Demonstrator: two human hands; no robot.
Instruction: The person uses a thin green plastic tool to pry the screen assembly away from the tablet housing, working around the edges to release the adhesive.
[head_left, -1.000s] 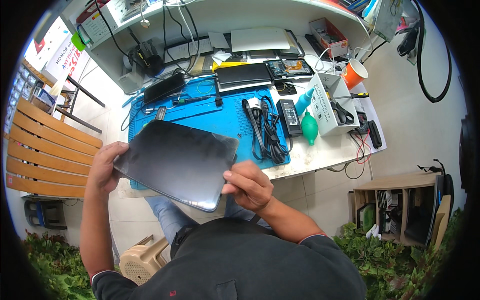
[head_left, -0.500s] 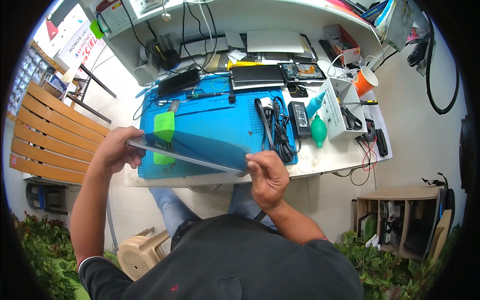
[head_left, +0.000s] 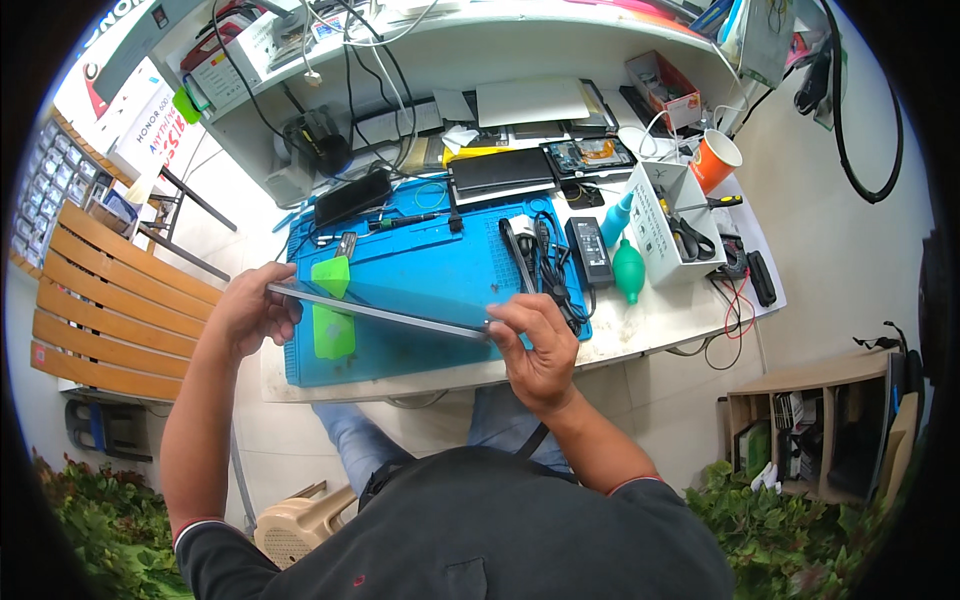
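Observation:
A thin tablet (head_left: 385, 314) is held up over the front of the blue work mat (head_left: 430, 365), nearly edge-on, its grey rim toward me and its dark glossy face beyond. My left hand (head_left: 258, 312) is closed on its left end, fingers curled beneath. At the right end, the thumb and fingers of my right hand (head_left: 538, 350) pinch a corner. Below the tablet, a bright green piece (head_left: 333, 333) lies on the mat, partly covered by the tablet. A black phone-like slab (head_left: 353, 197) and a thin pen-like tool (head_left: 405, 221) lie farther back.
Right of the mat are coiled black cables (head_left: 552, 265), a power adapter (head_left: 590, 252), a green air blower (head_left: 628, 272), a white box (head_left: 660, 235) with scissors, and an orange cup (head_left: 715, 162). An opened device (head_left: 590, 153) lies behind. A slatted wooden bench (head_left: 125, 305) stands left.
The tablet has tipped closer to edge-on, so less of its face shows. Both hands keep their hold on it. The whole view has shifted slightly.

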